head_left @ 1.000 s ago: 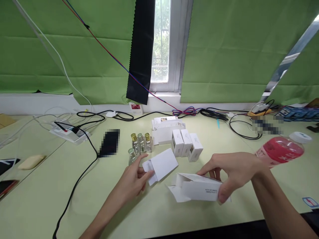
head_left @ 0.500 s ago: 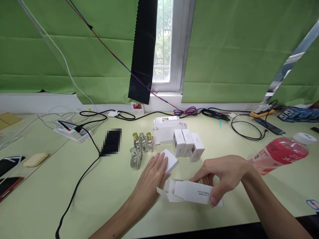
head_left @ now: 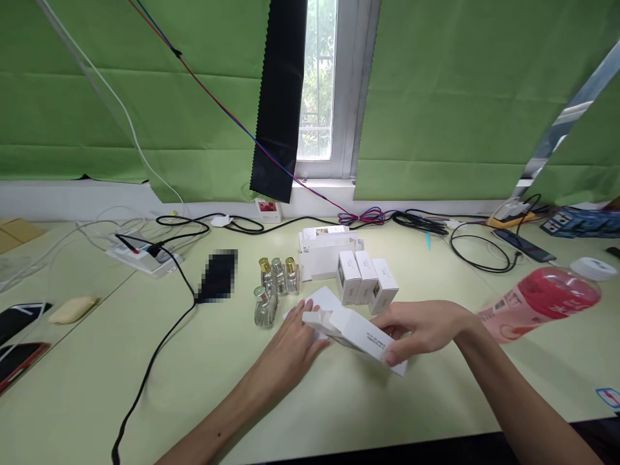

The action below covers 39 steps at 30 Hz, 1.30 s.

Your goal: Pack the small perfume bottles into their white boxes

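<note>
My right hand (head_left: 419, 332) is closed on a small white carton (head_left: 361, 332), held tilted above the table. Its flaps stand open at the end toward my left hand (head_left: 293, 349). My left hand rests low, fingers and thumb around a folded white cardboard piece (head_left: 323, 298), partly covered by the carton and my fingers. Beyond that hand, a glass perfume bottle (head_left: 265, 309) stands in front of several others with gold or pale green caps. Three upright white boxes (head_left: 349, 278) stand in a row past my right hand, beside flat unfolded cartons (head_left: 322, 261).
A pink drink bottle (head_left: 537, 300) lies tilted at the right. Black cable (head_left: 159, 345) runs down the left of the table, near a power strip (head_left: 145, 258) and a pale soap-shaped object (head_left: 72, 310). Coiled wires (head_left: 419, 221) lie along the wall.
My right hand has raised the carton and brought it up and left, over my left hand. The white piece under my left hand has shifted slightly and looks more spread out.
</note>
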{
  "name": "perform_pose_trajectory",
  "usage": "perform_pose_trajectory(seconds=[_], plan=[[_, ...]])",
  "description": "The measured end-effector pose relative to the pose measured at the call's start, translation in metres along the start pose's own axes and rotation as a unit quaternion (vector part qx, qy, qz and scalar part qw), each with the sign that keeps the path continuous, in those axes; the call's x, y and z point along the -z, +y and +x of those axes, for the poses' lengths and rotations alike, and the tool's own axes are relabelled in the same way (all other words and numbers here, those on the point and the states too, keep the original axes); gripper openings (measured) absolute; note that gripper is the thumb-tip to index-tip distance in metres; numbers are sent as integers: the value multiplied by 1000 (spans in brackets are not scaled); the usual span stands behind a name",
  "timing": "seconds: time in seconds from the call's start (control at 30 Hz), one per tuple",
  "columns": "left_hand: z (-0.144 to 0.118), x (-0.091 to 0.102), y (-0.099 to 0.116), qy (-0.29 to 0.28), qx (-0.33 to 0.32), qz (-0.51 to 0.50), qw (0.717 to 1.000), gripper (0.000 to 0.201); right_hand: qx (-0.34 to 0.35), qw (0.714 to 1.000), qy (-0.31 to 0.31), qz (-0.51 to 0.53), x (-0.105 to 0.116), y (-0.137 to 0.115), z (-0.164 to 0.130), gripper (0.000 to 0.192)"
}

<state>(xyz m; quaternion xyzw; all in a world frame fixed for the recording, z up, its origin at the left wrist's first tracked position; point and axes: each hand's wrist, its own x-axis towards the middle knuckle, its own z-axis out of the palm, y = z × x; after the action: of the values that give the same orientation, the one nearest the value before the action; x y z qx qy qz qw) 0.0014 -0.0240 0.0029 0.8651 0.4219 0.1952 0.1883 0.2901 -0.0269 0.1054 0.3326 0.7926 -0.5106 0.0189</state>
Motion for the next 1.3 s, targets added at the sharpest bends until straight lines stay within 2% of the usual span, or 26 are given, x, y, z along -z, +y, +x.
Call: perform_pose_trajectory(seconds=[0.1, 0.17, 0.27, 0.33, 0.37, 0.43, 0.53, 0.7, 0.77, 0.87, 1.03, 1.2, 1.3], plan=[[8, 25, 16, -29, 33, -128, 991, 66, 34, 999, 15, 2, 0, 5, 2, 46], [13, 37, 26, -49, 54, -241, 968, 73, 51, 999, 13, 13, 0, 11, 4, 55], [17, 42, 34, -63, 84, -447, 888, 62, 82, 995, 20, 50, -3, 19, 9, 68], [18, 40, 35, -29, 113, -525, 843, 54, 105, 989, 40, 95, -6, 21, 12, 74], [18, 39, 36, -1, 131, -542, 830, 52, 115, 984, 56, 123, -7, 21, 14, 76], [18, 39, 36, 65, 164, -552, 815, 54, 133, 970, 95, 181, -10, 17, 16, 77], [18, 42, 38, 146, 189, -559, 794, 55, 147, 947, 156, 240, -14, 6, 19, 59], [20, 43, 43, 196, 189, -573, 773, 61, 116, 901, 296, 294, -26, -10, 31, 46], [21, 44, 45, 209, 194, -569, 771, 63, 115, 885, 329, 310, -30, -12, 34, 43], [23, 48, 48, 214, 199, -568, 769, 61, 121, 880, 334, 316, -32, -13, 35, 43], [27, 56, 49, 205, 205, -579, 762, 60, 135, 891, 297, 317, -29, -14, 31, 51], [29, 63, 46, 190, 241, -607, 733, 49, 86, 892, 323, 304, -29, -3, 26, 64], [30, 65, 45, 184, 231, -614, 732, 50, 87, 889, 321, 314, -28, 2, 24, 64]])
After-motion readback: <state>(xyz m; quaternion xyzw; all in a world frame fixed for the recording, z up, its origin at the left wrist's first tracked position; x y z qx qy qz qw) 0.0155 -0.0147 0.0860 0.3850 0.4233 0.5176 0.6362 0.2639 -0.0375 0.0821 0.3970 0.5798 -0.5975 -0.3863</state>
